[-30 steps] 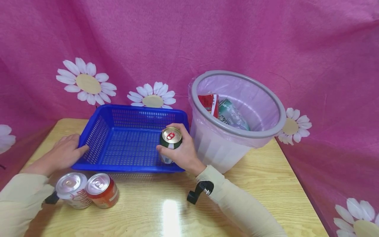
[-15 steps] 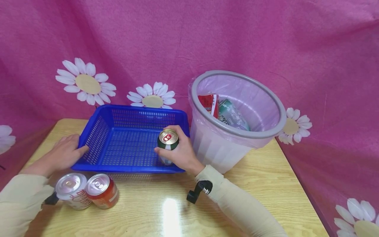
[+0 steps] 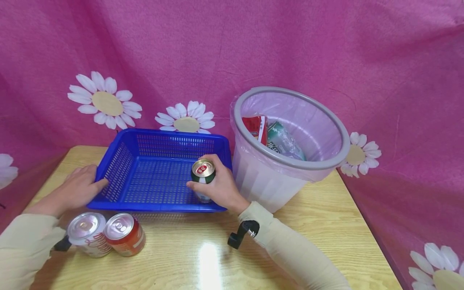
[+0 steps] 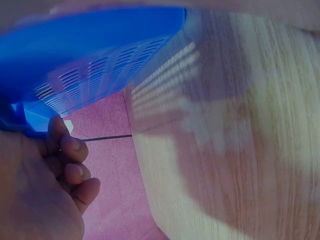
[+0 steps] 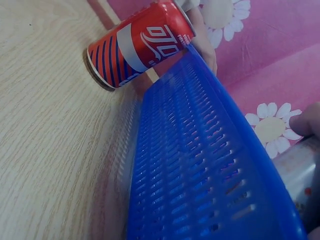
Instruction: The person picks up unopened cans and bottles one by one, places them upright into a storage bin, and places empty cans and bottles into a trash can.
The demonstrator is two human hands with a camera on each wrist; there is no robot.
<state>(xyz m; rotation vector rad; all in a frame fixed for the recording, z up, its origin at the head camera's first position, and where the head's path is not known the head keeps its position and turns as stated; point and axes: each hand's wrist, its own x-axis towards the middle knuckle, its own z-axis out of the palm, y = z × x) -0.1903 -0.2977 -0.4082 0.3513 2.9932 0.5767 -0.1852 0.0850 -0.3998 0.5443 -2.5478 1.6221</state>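
Note:
A blue slotted plastic basket [image 3: 156, 207] stands on the table. My left hand [image 3: 77, 187] grips its left rim, with the thumb at the inner side and the fingers [image 4: 75, 145] curled along the outside. Inside the basket's near right corner is a dark green and silver drink can [image 3: 204, 168], upright, its gold lid facing up. My right hand [image 3: 224, 186] holds that can between thumb and fingers; whether its base touches the basket floor cannot be seen. Before the basket, near my left forearm, a white and silver can [image 3: 92, 235] and a red can [image 3: 128, 237] stand side by side.
A pale bin [image 3: 270, 187] with a grey rim and plastic liner stands right of the basket. In it lie a red packet [image 3: 255, 127] and a crumpled green and clear item [image 3: 284, 141]. A pink flowered cloth [image 3: 203, 48] hangs behind the wooden table [image 3: 308, 229].
My right hand has shifted the green can slightly left and toward me inside the basket. The left hand and the other two cans have stayed in place.

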